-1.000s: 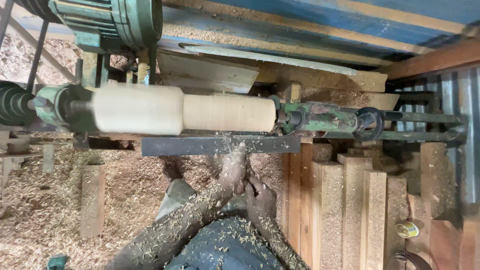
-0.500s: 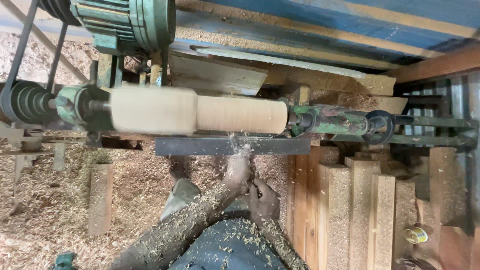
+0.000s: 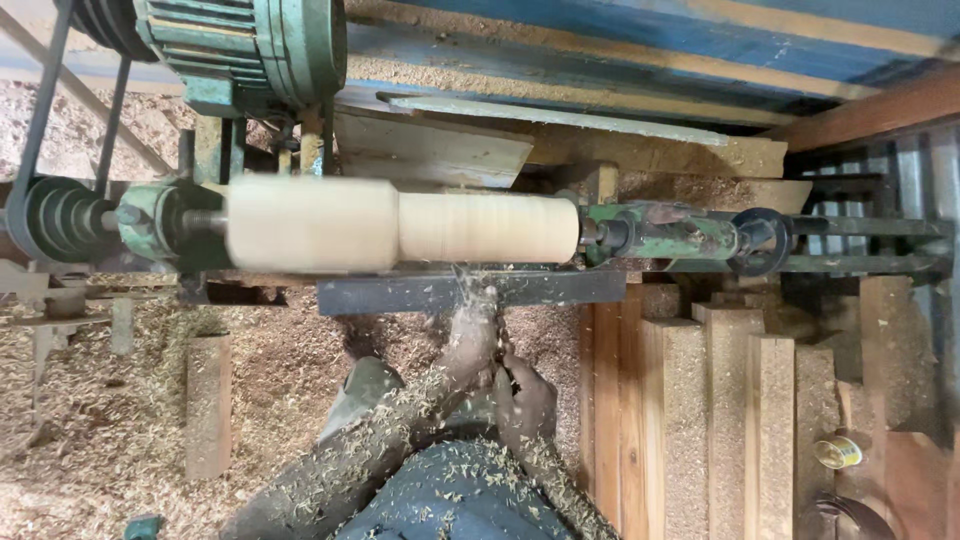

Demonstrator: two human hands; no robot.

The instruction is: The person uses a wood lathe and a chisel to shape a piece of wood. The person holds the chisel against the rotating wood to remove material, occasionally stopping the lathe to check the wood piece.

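Both your hands, left (image 3: 470, 335) & right (image 3: 522, 395), grip a chisel (image 3: 497, 318) on the rest (image 3: 470, 291) vs. spinning wood cylinder (image 3: 400, 225): stiff, heavy; hold handle firm.

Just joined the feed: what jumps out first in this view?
The pale wooden cylinder mounted across the green lathe, thicker on its left half. Just below, the left hand and right hand, coated in shavings, press by the dark tool rest as chips fly. Sawdust blankets the floor at left.
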